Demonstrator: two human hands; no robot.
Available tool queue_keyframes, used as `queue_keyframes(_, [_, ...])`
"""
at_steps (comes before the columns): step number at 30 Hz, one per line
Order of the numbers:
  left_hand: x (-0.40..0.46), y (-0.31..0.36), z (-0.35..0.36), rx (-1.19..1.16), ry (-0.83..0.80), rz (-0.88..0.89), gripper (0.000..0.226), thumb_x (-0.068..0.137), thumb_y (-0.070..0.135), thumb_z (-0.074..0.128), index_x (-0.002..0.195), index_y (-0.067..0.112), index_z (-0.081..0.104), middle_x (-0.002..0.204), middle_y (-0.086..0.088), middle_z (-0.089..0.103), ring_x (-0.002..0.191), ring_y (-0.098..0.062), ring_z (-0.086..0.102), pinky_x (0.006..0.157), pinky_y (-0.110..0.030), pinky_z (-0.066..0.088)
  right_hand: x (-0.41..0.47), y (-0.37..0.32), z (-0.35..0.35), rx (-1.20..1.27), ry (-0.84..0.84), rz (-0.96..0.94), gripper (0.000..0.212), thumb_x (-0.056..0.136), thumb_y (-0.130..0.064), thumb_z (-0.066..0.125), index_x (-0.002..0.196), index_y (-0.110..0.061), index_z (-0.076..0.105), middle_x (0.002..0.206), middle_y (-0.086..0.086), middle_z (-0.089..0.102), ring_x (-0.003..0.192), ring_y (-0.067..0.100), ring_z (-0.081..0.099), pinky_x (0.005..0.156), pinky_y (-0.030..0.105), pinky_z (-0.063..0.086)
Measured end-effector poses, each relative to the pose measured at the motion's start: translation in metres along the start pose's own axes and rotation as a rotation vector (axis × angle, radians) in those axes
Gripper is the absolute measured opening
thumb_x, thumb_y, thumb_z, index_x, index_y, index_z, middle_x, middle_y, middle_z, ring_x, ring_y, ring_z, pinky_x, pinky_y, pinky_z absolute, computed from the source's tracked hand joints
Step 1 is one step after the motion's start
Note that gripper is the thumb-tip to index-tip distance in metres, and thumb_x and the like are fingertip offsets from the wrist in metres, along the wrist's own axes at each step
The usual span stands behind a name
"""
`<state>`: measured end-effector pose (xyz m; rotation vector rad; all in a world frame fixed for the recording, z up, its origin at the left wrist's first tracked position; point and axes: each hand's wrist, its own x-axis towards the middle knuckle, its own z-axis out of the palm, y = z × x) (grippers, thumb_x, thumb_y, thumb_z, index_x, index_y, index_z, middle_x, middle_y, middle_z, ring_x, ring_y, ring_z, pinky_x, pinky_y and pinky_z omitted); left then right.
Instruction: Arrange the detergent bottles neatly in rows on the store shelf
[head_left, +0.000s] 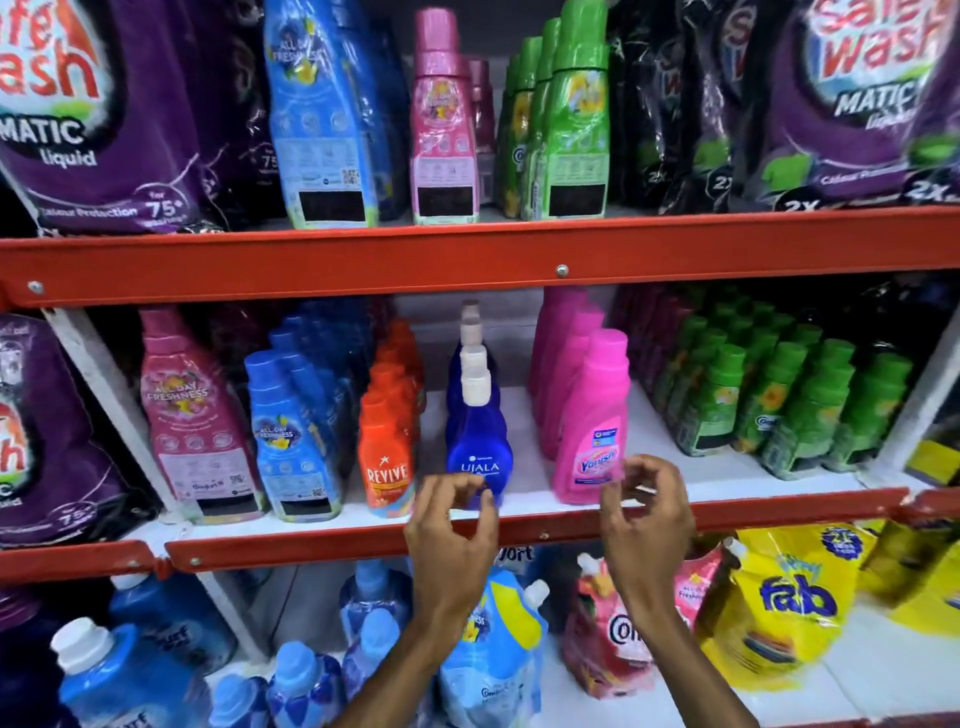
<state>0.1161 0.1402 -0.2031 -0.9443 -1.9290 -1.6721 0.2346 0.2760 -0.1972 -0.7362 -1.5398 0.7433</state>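
Left hand: the left hand (451, 512) was raised in front of the middle shelf's red lip (332, 543), fingers (480, 501) loosely curled, thumb and forefinger near each other, gripping nothing; it overlapped the base of the Ujala bottle (479, 457), and real contact could not be told.
Right hand: the right hand (647, 512) was likewise half-closed and empty, fingertips just beside the lower right corner of the Vanish bottle (592, 436); whether they touched it was unclear.
Ujala row: blue bottles with white caps stood upright in single file running back from the shelf front.
Vanish row: pink bottles stood in file to the right of the Ujala row, with bare white shelf between the two.
Revive row: orange Revive bottles (387, 462) stood in file just left of the Ujala row.
Further left: a blue bottle (291, 447) row, then a pink bottle (200, 421), both labels facing out.
Further right: green bottles (779, 405) were packed in several rows.
Top shelf: blue, pink and green bottles stood between purple pouches (98, 114) at either end.
Bottom shelf: blue bottles, refill pouches and a yellow Fab pouch (795, 603) lay less orderly below the hands.
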Motion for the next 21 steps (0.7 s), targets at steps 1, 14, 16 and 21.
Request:
queue_keyframes(1, [-0.003,0.005,0.01,-0.012,-0.051,0.012,0.018,0.081,0.005,0.073,0.092,0.019,0.069,0.084,0.004,0.066,0.079,-0.008,0.062,0.076,-0.017,0.048,0.007,0.007,-0.003,-0.017,-0.008,0.026,0.032,0.081,0.003,0.067,0.107,-0.013,0.059,0.105,0.01,0.063,0.086,0.025,0.065,0.077,0.012,0.045])
queue_keyframes(14, [-0.002,0.014,0.088,0.001,-0.363,-0.137,0.034,0.089,0.017,0.071,0.122,0.016,0.065,0.106,0.002,0.078,0.094,-0.008,0.072,0.088,-0.035,0.06,0.047,0.04,-0.015,-0.052,-0.449,0.111,0.034,0.088,-0.003,0.064,0.121,-0.009,0.066,0.108,0.003,0.076,0.09,0.009,0.07,0.076,-0.004,0.043])
queue_keyframes(16, [-0.003,0.009,0.09,0.008,-0.34,-0.139,0.033,0.089,0.018,0.07,0.122,0.017,0.065,0.106,0.002,0.077,0.094,-0.009,0.072,0.086,-0.037,0.061,0.049,0.043,-0.016,-0.034,-0.474,0.121,0.034,0.088,-0.006,0.066,0.122,-0.01,0.066,0.108,0.003,0.076,0.092,0.009,0.071,0.076,-0.002,0.046])
queue_keyframes(21, [-0.005,0.011,0.092,0.006,-0.301,-0.136,0.031,0.091,0.02,0.069,0.122,0.016,0.065,0.11,0.002,0.076,0.098,-0.009,0.071,0.089,-0.04,0.06,0.049,0.041,-0.015,0.006,-0.474,0.158,0.039,0.088,-0.011,0.069,0.126,-0.012,0.064,0.112,0.001,0.075,0.096,0.008,0.071,0.083,0.011,0.054])
